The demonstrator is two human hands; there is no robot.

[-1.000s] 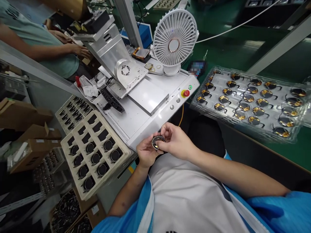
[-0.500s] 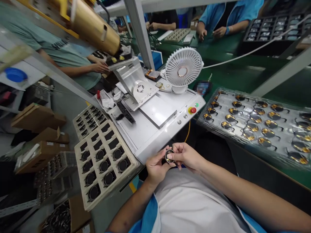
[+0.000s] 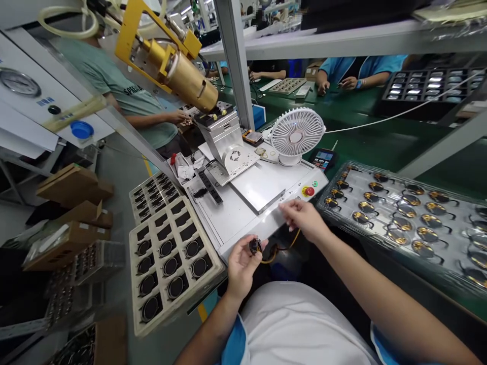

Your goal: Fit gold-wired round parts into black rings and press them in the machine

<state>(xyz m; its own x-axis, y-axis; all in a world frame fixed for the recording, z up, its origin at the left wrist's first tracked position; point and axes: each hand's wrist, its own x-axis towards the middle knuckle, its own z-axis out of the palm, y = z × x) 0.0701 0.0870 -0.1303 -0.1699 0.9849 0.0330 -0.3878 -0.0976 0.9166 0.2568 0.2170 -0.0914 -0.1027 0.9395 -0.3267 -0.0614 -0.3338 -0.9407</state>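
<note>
My left hand grips a small round dark watch case between thumb and fingers, in front of the white machine's near edge. Part of the case is hidden by the fingers. My right hand is apart from it, over the front panel of the machine. Its fingers are curled in together, and whether anything small is between them is hidden. Just beyond that hand is a red emergency stop button. The beige tray on the left carries several round black watch cases in its pockets.
On the right, a clear plastic tray holds several round parts with short dark tails. A white fan and a metal fixture stand on the machine, below a gold cylinder. An orange cable hangs in front. Co-workers sit across the green table.
My right hand has let go of the watch case and moved up and forward to the machine's front panel. My left hand keeps the case. The camera view has tilted up.
</note>
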